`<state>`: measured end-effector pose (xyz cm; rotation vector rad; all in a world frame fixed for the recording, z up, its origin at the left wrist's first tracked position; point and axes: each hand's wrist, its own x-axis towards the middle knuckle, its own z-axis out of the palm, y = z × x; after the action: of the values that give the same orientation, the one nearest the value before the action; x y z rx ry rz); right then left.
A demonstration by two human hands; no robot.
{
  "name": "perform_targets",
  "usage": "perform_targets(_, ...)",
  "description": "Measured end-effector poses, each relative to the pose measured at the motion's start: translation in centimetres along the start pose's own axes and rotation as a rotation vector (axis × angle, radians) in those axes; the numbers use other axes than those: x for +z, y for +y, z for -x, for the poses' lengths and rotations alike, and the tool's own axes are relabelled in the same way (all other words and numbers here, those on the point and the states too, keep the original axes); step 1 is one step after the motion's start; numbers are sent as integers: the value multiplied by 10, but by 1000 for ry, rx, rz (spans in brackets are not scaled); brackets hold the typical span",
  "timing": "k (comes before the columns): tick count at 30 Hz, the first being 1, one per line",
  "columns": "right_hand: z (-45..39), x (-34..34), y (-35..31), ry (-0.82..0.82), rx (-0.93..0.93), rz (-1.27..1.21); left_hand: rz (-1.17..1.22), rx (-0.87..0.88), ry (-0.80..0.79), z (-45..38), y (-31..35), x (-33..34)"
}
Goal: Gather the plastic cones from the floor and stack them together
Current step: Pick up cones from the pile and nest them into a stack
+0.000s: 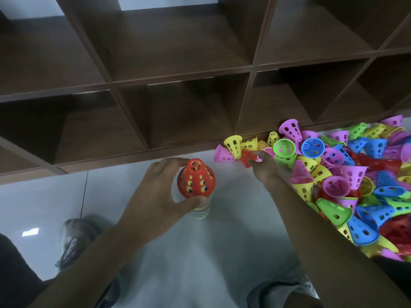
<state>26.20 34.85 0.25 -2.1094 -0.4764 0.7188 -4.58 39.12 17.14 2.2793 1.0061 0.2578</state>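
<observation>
A stack of plastic cones [196,181] stands upright on the pale floor at centre, a red perforated cone on top and striped rims showing below. My left hand [160,192] grips the stack, thumb in front and fingers behind. A large heap of loose cones [347,174] in pink, yellow, green, blue and red lies to the right. At the heap's left edge my right hand [263,167] pinches a red cone [246,157], next to a pink cone [222,154] and a yellow cone [233,146].
A dark brown wooden cubby shelf [178,85] runs across the back, its bottom edge touching the floor right behind the cones. My shoes [73,238] and knees sit at the lower left and bottom. Bare glossy floor [233,207] lies between my arms.
</observation>
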Motion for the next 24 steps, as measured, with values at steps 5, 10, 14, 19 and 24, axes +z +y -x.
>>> perform_targets(5, -8, 13, -19, -57, -203, 173, 49, 14, -12, -3, 5, -7)
perform_targets(10, -28, 33, -29, -137, -168, 415, 113, 80, -4, -4, 9, -14)
perform_targets(14, -36, 46, -32, -67, -75, 534, 243, 102, 81, -2, 14, -22)
perform_targets(19, -45, 58, -38, 62, -98, 693, 282, 77, 196, -3, 17, -35)
perform_targets(24, -61, 73, -27, 84, -134, 772, 270, 21, 252, -6, 15, -42)
